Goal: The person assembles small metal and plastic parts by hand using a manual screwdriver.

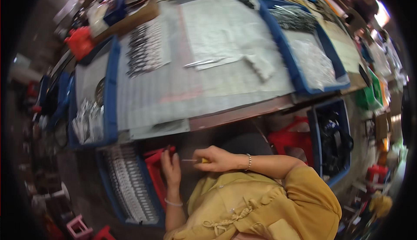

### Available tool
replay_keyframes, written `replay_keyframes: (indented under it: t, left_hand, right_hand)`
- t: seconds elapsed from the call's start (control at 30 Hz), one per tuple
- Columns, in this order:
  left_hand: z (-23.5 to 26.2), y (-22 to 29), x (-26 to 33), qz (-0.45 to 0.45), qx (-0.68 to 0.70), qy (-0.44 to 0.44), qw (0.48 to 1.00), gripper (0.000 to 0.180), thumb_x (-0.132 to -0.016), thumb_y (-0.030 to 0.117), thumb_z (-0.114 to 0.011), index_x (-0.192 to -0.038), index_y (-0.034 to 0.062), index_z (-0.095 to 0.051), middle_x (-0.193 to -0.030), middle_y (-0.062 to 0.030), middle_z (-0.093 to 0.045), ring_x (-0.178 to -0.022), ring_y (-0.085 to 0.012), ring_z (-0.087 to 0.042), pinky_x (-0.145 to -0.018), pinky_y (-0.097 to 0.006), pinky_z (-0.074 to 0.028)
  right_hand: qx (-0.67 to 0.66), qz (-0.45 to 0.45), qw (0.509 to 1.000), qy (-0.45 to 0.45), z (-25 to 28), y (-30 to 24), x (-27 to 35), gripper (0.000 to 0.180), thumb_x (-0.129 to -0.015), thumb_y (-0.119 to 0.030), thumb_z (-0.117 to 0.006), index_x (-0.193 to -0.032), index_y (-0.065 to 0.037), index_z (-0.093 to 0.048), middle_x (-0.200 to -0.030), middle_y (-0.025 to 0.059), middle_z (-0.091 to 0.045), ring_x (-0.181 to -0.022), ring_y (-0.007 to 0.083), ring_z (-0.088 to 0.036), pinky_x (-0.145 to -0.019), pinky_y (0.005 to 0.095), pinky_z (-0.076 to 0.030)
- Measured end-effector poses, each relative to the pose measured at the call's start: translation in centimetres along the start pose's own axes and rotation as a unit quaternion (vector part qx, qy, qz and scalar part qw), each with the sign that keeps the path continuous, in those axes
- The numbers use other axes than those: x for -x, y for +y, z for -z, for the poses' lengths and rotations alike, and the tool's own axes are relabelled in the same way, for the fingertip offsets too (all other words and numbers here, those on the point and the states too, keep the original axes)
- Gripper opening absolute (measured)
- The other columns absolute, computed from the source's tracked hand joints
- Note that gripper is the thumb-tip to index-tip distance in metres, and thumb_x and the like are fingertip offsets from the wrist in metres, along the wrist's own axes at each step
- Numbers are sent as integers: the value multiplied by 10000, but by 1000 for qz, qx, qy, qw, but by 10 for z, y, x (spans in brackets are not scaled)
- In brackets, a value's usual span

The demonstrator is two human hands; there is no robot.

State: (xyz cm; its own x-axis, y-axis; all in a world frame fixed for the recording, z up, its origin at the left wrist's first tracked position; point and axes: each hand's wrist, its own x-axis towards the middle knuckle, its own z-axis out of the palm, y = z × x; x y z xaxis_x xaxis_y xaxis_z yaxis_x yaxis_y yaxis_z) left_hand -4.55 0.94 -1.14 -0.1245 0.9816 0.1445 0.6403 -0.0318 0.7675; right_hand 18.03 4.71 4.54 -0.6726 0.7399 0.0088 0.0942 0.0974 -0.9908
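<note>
My right hand (217, 158) is closed around the yellow handle of a screwdriver (204, 160), whose thin shaft points left toward my other hand. My left hand (171, 169) is raised just beside a red plastic stool or bin (155, 170), its fingers stretched upward. Motion blurs the fingertips, and whether they touch the red edge does not show. Both hands are below the front edge of the worktable (243, 113), close to my body.
Left of my hands a blue crate (126, 188) holds rows of metal parts. Blue trays (112, 109) flank the tabletop, with silvery parts and plastic bags in them. Small dark parts (145, 48) lie in rows on the table. At right are a red stool (293, 140) and another blue crate (319, 153).
</note>
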Motion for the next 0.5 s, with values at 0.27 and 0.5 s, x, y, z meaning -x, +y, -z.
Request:
replay_keyframes:
  t: [0.27, 0.5]
  left_hand:
    - [61, 46, 13, 138, 602, -228, 753, 533, -986, 246, -513, -1395, -68, -380, -1421, -196, -453, -1306, -308, -463, -1080, -404, -364]
    - [73, 100, -46, 82, 395, -109, 909, 254, -975, 0, -481, -1203, -74, -565, -1134, -166, -658, -1006, -219, -653, -910, -328, -510]
  right_hand:
    - [-4, -221, 973, 69, 3, 43, -23, 378, -898, -276, -620, -1171, -14, -601, -855, 187, -673, -718, 251, -657, -658, 357, -499]
    - [-169, -142, 967, 126, -2, 64, -31, 428, -890, -174, -631, -1262, 5, -518, -785, 67, -566, -638, 118, -534, -571, 290, -463]
